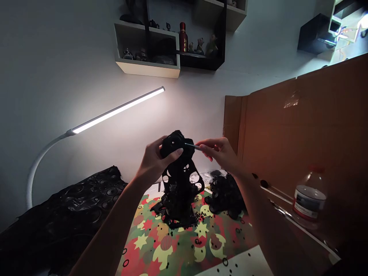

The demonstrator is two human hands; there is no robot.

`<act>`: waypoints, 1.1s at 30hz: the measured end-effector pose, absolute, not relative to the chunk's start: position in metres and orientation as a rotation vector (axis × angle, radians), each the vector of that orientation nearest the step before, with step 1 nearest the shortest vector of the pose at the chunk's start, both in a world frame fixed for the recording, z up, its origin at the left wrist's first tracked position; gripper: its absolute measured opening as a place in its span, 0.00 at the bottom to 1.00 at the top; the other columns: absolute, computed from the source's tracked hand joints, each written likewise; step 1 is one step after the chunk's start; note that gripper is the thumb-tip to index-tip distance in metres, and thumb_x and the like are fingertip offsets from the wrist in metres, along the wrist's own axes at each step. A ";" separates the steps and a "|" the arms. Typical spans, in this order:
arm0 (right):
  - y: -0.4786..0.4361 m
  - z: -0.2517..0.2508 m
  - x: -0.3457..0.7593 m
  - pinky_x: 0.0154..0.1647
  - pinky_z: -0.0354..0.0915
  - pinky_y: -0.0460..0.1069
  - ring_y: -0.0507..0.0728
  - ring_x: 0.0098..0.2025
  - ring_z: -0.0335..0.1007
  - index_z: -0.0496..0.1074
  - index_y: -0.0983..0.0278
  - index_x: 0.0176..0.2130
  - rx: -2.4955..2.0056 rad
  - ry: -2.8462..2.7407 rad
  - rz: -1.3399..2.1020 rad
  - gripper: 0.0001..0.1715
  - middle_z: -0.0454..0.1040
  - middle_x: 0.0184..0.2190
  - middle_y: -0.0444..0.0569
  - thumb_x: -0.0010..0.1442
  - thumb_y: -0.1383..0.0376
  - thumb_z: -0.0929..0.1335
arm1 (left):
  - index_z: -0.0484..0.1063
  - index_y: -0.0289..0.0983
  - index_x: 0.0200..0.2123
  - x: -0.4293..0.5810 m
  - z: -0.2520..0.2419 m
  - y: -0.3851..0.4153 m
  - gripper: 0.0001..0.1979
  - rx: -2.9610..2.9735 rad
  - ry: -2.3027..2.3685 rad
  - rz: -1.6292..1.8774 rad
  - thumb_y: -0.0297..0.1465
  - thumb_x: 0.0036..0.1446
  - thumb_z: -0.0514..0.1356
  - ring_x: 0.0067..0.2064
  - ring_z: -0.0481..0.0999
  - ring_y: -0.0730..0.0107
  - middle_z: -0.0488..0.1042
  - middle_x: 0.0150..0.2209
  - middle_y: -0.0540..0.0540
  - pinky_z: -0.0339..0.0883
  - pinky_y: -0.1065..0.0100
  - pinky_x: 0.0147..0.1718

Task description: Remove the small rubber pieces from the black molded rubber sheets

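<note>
In my left hand (153, 159) is a black rubber-like piece (173, 141) with a round raised ring and a small hole, held up above the table. The thumb presses on its front and the fingers go behind it. My right hand (220, 152) pinches a thin metal pick-like tool (192, 145), its tip at the right side of the piece. Below the piece hangs or stands a black sheet with cut-out holes (198, 174); whether it joins the piece is unclear. A heap of black scraps (178, 211) lies beneath.
Black ringed sheets (89, 199) are piled at left. More black round pieces (225, 193) lie right of centre. Small black rings and bits dot the patterned mat (161, 249). A lit lamp (120, 109), a cardboard wall (287, 134) and a clear bottle (309, 199) surround the area.
</note>
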State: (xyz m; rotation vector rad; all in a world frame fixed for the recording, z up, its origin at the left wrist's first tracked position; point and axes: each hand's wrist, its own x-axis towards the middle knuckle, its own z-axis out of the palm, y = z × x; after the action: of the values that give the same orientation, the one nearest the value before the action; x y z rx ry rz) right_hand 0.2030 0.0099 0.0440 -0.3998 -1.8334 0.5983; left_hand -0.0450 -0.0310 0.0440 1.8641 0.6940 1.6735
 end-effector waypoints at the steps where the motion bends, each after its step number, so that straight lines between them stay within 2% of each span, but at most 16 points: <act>1: 0.011 0.043 0.203 0.27 0.60 0.48 0.50 0.26 0.60 0.89 0.58 0.46 -0.402 -1.847 0.636 0.20 0.66 0.22 0.40 0.66 0.46 0.78 | 0.83 0.38 0.50 -0.044 0.044 -0.031 0.21 1.871 0.707 1.671 0.39 0.56 0.79 0.34 0.81 0.67 0.79 0.35 0.48 0.83 0.66 0.34; 8: 0.016 0.037 0.205 0.31 0.69 0.49 0.51 0.29 0.67 0.87 0.59 0.52 -0.353 -1.895 0.876 0.23 0.73 0.27 0.42 0.66 0.48 0.79 | 0.83 0.37 0.48 -0.043 0.042 -0.029 0.19 1.987 0.705 1.688 0.40 0.58 0.77 0.35 0.78 0.68 0.77 0.35 0.49 0.81 0.67 0.36; 10: 0.018 0.036 0.206 0.30 0.67 0.49 0.50 0.29 0.65 0.86 0.59 0.54 -0.330 -1.909 0.900 0.23 0.74 0.30 0.43 0.66 0.49 0.79 | 0.83 0.38 0.49 -0.043 0.042 -0.029 0.19 2.032 0.710 1.688 0.41 0.60 0.76 0.36 0.78 0.68 0.77 0.35 0.49 0.80 0.67 0.37; 13: 0.019 0.036 0.206 0.27 0.59 0.48 0.49 0.29 0.60 0.86 0.59 0.55 -0.354 -1.935 0.913 0.24 0.75 0.33 0.45 0.67 0.48 0.78 | 0.83 0.39 0.50 -0.043 0.041 -0.030 0.17 2.098 0.731 1.690 0.41 0.61 0.75 0.36 0.76 0.69 0.76 0.35 0.49 0.77 0.69 0.38; 16: 0.017 0.040 0.204 0.30 0.58 0.48 0.50 0.31 0.61 0.87 0.59 0.50 -0.418 -1.933 0.835 0.23 0.75 0.33 0.45 0.67 0.46 0.77 | 0.82 0.39 0.50 -0.044 0.042 -0.030 0.17 2.163 0.767 1.675 0.41 0.63 0.75 0.36 0.75 0.69 0.77 0.37 0.49 0.75 0.69 0.36; 21: 0.012 0.045 0.202 0.32 0.61 0.49 0.51 0.30 0.61 0.88 0.61 0.39 -0.457 -1.853 0.678 0.24 0.73 0.28 0.44 0.60 0.43 0.80 | 0.82 0.40 0.50 -0.044 0.043 -0.034 0.16 2.216 0.804 1.686 0.41 0.64 0.74 0.36 0.73 0.70 0.75 0.36 0.49 0.70 0.69 0.34; 26: 0.005 0.048 0.206 0.26 0.58 0.48 0.50 0.27 0.59 0.88 0.61 0.38 -0.427 -1.825 0.632 0.23 0.70 0.25 0.43 0.57 0.44 0.82 | 0.82 0.40 0.45 -0.045 0.044 -0.036 0.13 2.164 0.784 1.747 0.40 0.62 0.75 0.33 0.70 0.71 0.71 0.32 0.51 0.71 0.70 0.33; 30: -0.001 0.048 0.207 0.21 0.52 0.48 0.49 0.24 0.54 0.89 0.61 0.38 -0.445 -1.840 0.572 0.25 0.68 0.23 0.42 0.58 0.42 0.82 | 0.83 0.39 0.45 -0.046 0.044 -0.036 0.15 2.094 0.784 1.798 0.39 0.59 0.77 0.33 0.74 0.70 0.76 0.34 0.49 0.75 0.68 0.33; 33: -0.001 0.045 0.207 0.22 0.51 0.48 0.49 0.24 0.51 0.89 0.61 0.39 -0.460 -1.836 0.489 0.25 0.68 0.22 0.43 0.62 0.43 0.80 | 0.83 0.39 0.43 -0.045 0.044 -0.037 0.15 2.040 0.783 1.823 0.38 0.57 0.78 0.33 0.76 0.69 0.78 0.33 0.49 0.77 0.68 0.33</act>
State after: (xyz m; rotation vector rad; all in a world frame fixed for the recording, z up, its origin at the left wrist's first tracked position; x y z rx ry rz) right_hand 0.2070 -0.0008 0.0455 -0.4599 -1.8360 0.4893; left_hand -0.0453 -0.0368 0.0443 2.0397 0.7831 1.8230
